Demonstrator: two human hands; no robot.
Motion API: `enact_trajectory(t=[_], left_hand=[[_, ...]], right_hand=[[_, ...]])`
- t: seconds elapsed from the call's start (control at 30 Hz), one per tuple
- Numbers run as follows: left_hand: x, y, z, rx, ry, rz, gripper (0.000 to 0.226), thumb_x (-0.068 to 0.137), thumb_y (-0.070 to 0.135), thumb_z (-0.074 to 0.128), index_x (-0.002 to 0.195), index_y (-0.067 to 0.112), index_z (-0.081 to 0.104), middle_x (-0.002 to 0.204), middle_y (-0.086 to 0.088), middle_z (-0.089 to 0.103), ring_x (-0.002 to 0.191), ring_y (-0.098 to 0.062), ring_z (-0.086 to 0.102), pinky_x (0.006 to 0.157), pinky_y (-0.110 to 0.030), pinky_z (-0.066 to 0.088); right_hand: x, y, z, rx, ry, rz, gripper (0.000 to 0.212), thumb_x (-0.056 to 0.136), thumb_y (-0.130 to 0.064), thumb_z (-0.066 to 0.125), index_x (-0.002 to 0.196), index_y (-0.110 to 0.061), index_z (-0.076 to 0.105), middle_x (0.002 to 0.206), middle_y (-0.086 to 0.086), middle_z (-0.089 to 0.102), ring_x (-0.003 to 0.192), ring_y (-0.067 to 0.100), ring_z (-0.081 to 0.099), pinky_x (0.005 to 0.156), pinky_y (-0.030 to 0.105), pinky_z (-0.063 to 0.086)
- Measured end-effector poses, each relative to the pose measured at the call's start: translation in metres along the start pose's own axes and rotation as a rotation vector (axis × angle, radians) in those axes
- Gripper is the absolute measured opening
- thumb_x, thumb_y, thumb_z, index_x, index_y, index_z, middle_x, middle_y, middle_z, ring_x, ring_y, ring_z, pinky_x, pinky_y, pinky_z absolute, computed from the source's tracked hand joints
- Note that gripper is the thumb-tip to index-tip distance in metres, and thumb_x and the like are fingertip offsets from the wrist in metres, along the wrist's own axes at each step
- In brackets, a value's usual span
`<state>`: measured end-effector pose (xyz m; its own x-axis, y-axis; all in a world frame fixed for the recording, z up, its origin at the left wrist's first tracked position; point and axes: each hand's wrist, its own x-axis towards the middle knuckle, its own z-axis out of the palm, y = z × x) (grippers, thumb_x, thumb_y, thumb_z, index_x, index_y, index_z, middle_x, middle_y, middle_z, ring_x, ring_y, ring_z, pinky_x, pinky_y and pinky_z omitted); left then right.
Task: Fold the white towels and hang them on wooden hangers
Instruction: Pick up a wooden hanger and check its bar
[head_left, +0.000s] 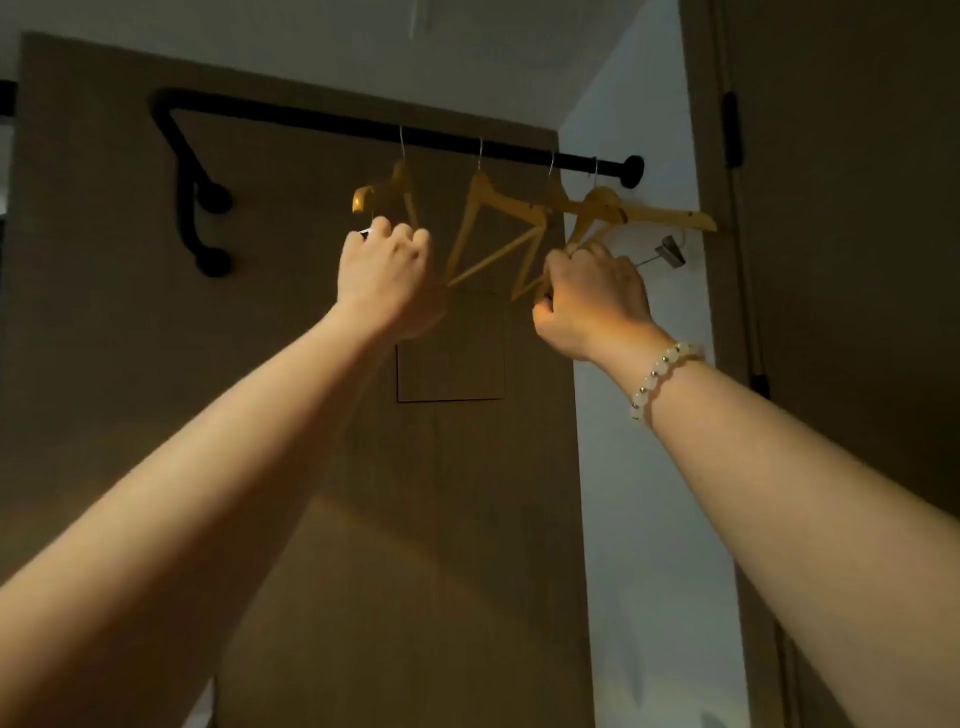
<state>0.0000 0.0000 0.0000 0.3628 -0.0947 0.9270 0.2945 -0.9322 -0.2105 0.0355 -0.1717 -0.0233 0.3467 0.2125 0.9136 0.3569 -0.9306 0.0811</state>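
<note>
As four hangers (511, 196) hang from the rod (363, 126), I see the left hand (382, 270) gripping the leftmost, turned end-on toward me, the right hand (592, 296) gripping another's lowered near end.

Both arms up at black rail (322, 117) on brown wall. Four wooden hangers (498, 218) hang by metal hooks along rail's right half. L hand (384, 275), fingers curled, grips tilted leftmost hanger (387, 189). R hand (592, 301) grips hanger bars near rail's right end; which hanger, can't tell. Bead bracelet (657, 376) on R wrist. Metal clip (670, 252) just right of R hand.
</note>
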Motion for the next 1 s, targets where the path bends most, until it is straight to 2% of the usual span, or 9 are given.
enact_trajectory(t=[0.33, 0.5, 0.7, 0.77, 0.8, 0.87, 0.9, 0.93, 1.0], left_hand=[[0.103, -0.029, 0.042, -0.023, 0.181, -0.075, 0.038, 0.086, 0.022, 0.046, 0.118, 0.002, 0.052, 0.123, -0.019, 0.054, 0.119, -0.036, 0.042, 0.095, -0.043, 0.032], [0.139, -0.034, 0.056, 0.023, 0.179, -0.094, 0.046, 0.09, 0.031, 0.046, 0.125, 0.002, 0.047, 0.131, -0.019, 0.048, 0.123, -0.035, 0.041, 0.097, -0.04, 0.033], [0.157, -0.05, 0.06, -0.056, -0.089, -0.317, 0.053, 0.096, 0.045, 0.04, 0.132, 0.006, 0.046, 0.133, -0.018, 0.049, 0.122, -0.036, 0.047, 0.093, -0.039, 0.041], [0.158, -0.049, 0.061, -0.159, -0.239, -0.326, 0.051, 0.099, 0.041, 0.036, 0.13, 0.004, 0.049, 0.134, -0.019, 0.05, 0.119, -0.036, 0.052, 0.091, -0.038, 0.045], [0.16, -0.048, 0.063, -0.229, -0.331, -0.323, 0.047, 0.1, 0.036, 0.037, 0.13, 0.002, 0.049, 0.133, -0.019, 0.051, 0.113, -0.036, 0.056, 0.083, -0.035, 0.05], [0.16, -0.046, 0.068, -0.33, -0.471, -0.33, 0.035, 0.099, 0.023, 0.042, 0.121, -0.002, 0.054, 0.112, -0.02, 0.061, 0.075, -0.027, 0.063, 0.045, -0.021, 0.047], [0.161, -0.046, 0.071, -0.357, -0.499, -0.342, 0.028, 0.097, 0.018, 0.043, 0.111, -0.001, 0.058, 0.094, -0.017, 0.064, 0.057, -0.02, 0.056, 0.037, -0.018, 0.039], [0.161, -0.045, 0.075, -0.382, -0.504, -0.353, 0.023, 0.096, 0.015, 0.044, 0.1, -0.001, 0.06, 0.081, -0.014, 0.062, 0.049, -0.016, 0.049, 0.038, -0.019, 0.037], [0.163, -0.042, 0.085, -0.472, -0.488, -0.365, 0.021, 0.096, 0.009, 0.044, 0.083, 0.002, 0.058, 0.074, -0.01, 0.057, 0.057, -0.015, 0.049, 0.054, -0.023, 0.041]], right_hand=[[0.103, -0.005, 0.027, -0.106, 0.208, 0.038, 0.047, 0.09, -0.028, 0.049, 0.129, -0.002, 0.046, 0.132, 0.018, 0.047, 0.125, 0.033, 0.039, 0.1, 0.042, 0.032], [0.139, -0.007, 0.039, -0.125, 0.222, 0.09, 0.051, 0.087, -0.033, 0.055, 0.128, -0.003, 0.046, 0.131, 0.017, 0.045, 0.124, 0.032, 0.038, 0.1, 0.041, 0.032], [0.16, -0.008, 0.07, -0.116, 0.171, 0.156, 0.047, 0.086, -0.039, 0.056, 0.119, -0.005, 0.051, 0.121, 0.015, 0.053, 0.114, 0.032, 0.048, 0.092, 0.038, 0.036], [0.164, -0.005, 0.078, -0.04, 0.155, 0.174, 0.04, 0.085, -0.033, 0.06, 0.112, -0.004, 0.054, 0.11, 0.012, 0.057, 0.103, 0.03, 0.055, 0.077, 0.034, 0.04], [0.166, -0.004, 0.082, 0.009, 0.15, 0.185, 0.034, 0.085, -0.03, 0.06, 0.105, -0.004, 0.055, 0.101, 0.01, 0.058, 0.094, 0.027, 0.057, 0.068, 0.03, 0.04], [0.17, -0.004, 0.087, 0.09, 0.109, 0.22, 0.02, 0.087, -0.025, 0.059, 0.083, -0.006, 0.053, 0.082, 0.005, 0.053, 0.068, 0.02, 0.051, 0.051, 0.023, 0.034], [0.172, -0.004, 0.088, 0.13, 0.077, 0.242, 0.024, 0.089, -0.023, 0.058, 0.073, -0.008, 0.047, 0.074, 0.003, 0.048, 0.059, 0.016, 0.044, 0.045, 0.022, 0.029], [0.174, -0.006, 0.091, 0.174, 0.039, 0.254, 0.029, 0.09, -0.021, 0.057, 0.068, -0.009, 0.043, 0.07, 0.002, 0.043, 0.055, 0.014, 0.039, 0.043, 0.023, 0.027], [0.178, -0.009, 0.098, 0.264, -0.047, 0.25, 0.031, 0.093, -0.015, 0.052, 0.066, -0.009, 0.04, 0.068, 0.003, 0.039, 0.057, 0.015, 0.04, 0.044, 0.023, 0.028]])
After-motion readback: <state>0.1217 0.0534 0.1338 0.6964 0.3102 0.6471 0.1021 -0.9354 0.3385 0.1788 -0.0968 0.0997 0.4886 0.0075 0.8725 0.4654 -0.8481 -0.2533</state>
